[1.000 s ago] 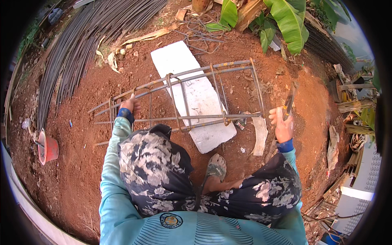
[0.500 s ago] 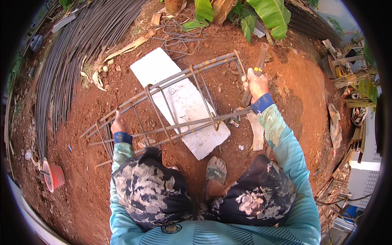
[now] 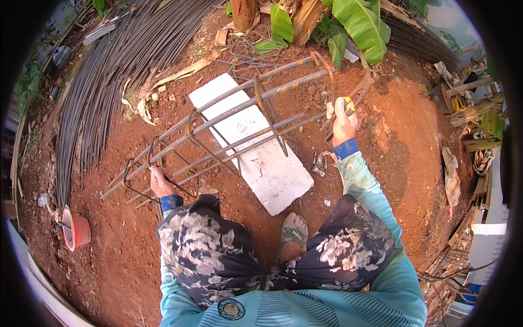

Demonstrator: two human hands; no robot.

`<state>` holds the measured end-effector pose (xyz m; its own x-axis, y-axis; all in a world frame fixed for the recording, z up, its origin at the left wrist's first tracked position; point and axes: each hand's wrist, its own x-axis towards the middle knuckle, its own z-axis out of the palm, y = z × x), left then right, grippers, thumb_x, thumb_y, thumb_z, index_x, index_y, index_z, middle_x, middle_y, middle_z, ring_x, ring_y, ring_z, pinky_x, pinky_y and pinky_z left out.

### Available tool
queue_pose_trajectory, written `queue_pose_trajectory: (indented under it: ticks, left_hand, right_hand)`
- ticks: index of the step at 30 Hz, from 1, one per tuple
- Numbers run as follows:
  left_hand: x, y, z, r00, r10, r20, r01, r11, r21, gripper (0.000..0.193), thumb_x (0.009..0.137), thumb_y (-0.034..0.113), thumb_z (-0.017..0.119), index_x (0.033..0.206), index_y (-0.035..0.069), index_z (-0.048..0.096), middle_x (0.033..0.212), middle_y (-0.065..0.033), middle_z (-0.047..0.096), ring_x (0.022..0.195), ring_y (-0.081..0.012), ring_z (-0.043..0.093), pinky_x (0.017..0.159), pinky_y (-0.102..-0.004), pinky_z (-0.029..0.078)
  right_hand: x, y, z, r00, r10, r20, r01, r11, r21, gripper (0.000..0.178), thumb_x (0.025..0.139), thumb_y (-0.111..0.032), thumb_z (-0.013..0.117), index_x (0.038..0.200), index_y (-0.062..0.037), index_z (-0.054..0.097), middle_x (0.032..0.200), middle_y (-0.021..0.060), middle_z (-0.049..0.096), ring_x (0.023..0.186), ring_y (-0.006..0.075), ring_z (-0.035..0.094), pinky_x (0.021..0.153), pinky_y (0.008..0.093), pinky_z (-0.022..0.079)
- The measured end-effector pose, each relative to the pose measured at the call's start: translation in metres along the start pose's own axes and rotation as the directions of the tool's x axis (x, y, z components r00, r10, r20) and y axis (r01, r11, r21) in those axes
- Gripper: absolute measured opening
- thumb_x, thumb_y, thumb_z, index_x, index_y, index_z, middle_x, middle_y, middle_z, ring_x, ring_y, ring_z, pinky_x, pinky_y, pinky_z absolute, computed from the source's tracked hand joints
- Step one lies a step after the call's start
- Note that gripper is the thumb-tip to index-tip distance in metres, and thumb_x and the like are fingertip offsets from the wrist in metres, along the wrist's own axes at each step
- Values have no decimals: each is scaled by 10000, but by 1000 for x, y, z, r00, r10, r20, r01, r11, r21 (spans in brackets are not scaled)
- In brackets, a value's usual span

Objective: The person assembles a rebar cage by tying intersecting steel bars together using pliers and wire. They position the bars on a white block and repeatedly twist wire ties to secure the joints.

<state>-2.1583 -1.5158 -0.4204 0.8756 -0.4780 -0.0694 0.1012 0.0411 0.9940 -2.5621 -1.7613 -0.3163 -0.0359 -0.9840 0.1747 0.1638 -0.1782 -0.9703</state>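
Rebar cage (image 3: pixel 226 116) held two-handed, angled across mid-frame, over the white slab (image 3: pixel 278 182).
Left hand (image 3: pixel 162 182), left of center, is wrapped on the cage's lower-left end; right hand (image 3: pixel 344 121), right of center, is clenched on a yellow-marked hand tool (image 3: pixel 348 103), fingertips at the end stirrup (image 3: pixel 331 82), though at this angle I can't tell if they bear on it. For a good hold, I'd support both ends evenly so the long bars don't rack, keep fingers off the stirrup corners, and keep the tool clear of the bars. Slab runs from center to lower center, sandaled foot (image 3: pixel 295 231) just below it, so watch the toes. Loose bent rods (image 3: pixel 248 57) at top center, straight rebar pile (image 3: pixel 103 92) upper left, red bucket (image 3: pixel 80 233) lower left.
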Motion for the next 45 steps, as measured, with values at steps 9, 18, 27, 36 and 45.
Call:
queue_pose_trajectory:
  ticks: [9,18,27,36,45]
  left_hand:
    - [-31,27,-57,991,110,72,-130,898,421,279,1018,242,530,885,20,635,785,-26,633,669,-100,512,617,-230,406]
    - [67,114,21,712,308,630,-684,504,527,252,966,188,562,1125,5,627,1091,-174,652,1010,-348,636,866,-397,491]
    - [89,110,74,576,-401,712,-503,513,696,562,916,479,617,1069,-60,660,774,-127,660,757,-204,605,707,-377,485]
    - [30,126,166,518,-159,840,-664,544,513,566,896,568,576,860,19,704,663,-178,635,660,-320,644,667,-430,492]
    - [-16,123,230,478,-114,871,-818,303,489,580,915,580,534,812,29,684,688,-193,642,726,-385,651,688,-478,506]
  right_hand:
    - [-26,6,-13,998,-49,-29,49,999,-18,203,1020,-251,514,917,-77,515,703,5,499,642,104,462,619,274,376]
    - [-23,4,-8,998,-53,-34,53,998,18,211,1019,-244,517,873,-94,490,691,-3,497,628,100,468,603,270,385]
    - [-15,-6,-9,994,-37,-105,39,999,17,196,971,-234,613,880,-85,524,682,1,523,612,96,475,590,267,382]
    - [73,-27,-85,968,-170,-185,182,982,47,248,976,-291,605,881,-74,533,711,20,578,659,138,539,614,301,413]
    - [-25,14,-144,869,92,-486,-299,881,-367,418,992,-412,527,1072,-3,551,829,96,678,674,174,652,634,317,546]
